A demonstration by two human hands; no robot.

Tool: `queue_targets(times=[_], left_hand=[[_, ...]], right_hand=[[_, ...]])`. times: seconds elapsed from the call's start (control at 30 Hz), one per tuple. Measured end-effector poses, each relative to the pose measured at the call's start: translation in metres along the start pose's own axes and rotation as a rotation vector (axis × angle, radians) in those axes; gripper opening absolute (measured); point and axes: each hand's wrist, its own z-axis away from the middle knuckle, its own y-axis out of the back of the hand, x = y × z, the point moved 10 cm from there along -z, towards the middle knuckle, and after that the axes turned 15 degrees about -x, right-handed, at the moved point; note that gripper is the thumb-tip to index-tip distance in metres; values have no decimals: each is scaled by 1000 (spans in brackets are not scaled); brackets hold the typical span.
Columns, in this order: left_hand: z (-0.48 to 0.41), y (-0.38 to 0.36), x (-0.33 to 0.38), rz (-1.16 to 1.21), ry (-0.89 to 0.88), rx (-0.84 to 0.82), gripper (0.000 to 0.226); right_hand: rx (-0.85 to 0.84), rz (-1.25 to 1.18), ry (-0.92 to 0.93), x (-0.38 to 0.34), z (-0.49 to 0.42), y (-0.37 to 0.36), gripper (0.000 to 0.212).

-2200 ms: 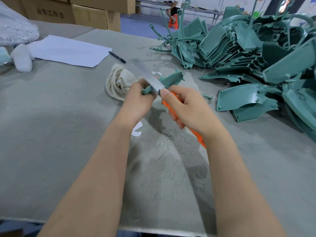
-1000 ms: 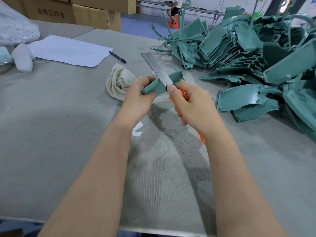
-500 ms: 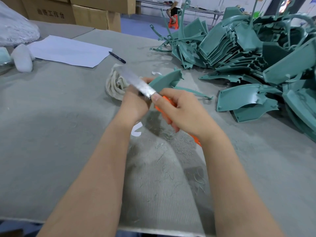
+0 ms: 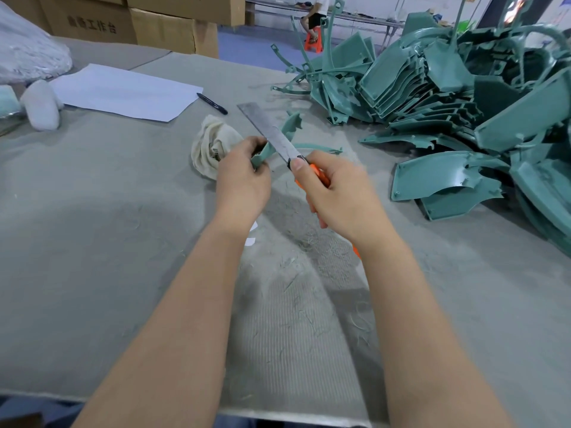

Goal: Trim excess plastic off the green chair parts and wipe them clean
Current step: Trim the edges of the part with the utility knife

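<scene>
Green chair part (image 4: 262,153) is gripped at its near end in the left hand (image 4: 244,180), held above the counter (image 4: 92,211), seemingly so the knife (image 4: 269,131), clenched in the right hand (image 4: 343,196), can be drawn along its edge.

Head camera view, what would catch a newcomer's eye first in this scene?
The big heap of green chair parts piled on the right of the table draws the eye first. At centre, the right hand grips an orange-handled knife whose long steel blade crosses a small green part held by the left hand. A crumpled cloth lies just left of the hands.
</scene>
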Motion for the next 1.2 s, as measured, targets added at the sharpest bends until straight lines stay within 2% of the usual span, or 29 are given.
queue_targets(times=[0.23,0.53,0.7,0.8,0.87,0.93,1.07,1.2], left_hand=[[1,0,0,1,13,-7,29],[2,-1,0,35,18,-14,29],[2,-9,-1,223,-15,-89,21],[4,-4,-6,171,0,-38,21],[2,-1,-7,109,-1,-8,17],[1,2,-4,143,-9,6,18],[4,12,-7,389,15,59,24],[2,10,-13,427,61,-27,16]], right_hand=[[-57,-87,-5,7,-2,-10,38],[-105,-75,5,7,-3,-13,38],[-202,-6,58,-9,-3,-34,31],[-213,-119,56,-11,-1,-36,32],[-164,-208,58,-12,0,-27,31],[-57,-291,53,-9,1,-11,30],[227,-335,-125,27,9,32,34],[338,-101,-405,76,23,62,41]])
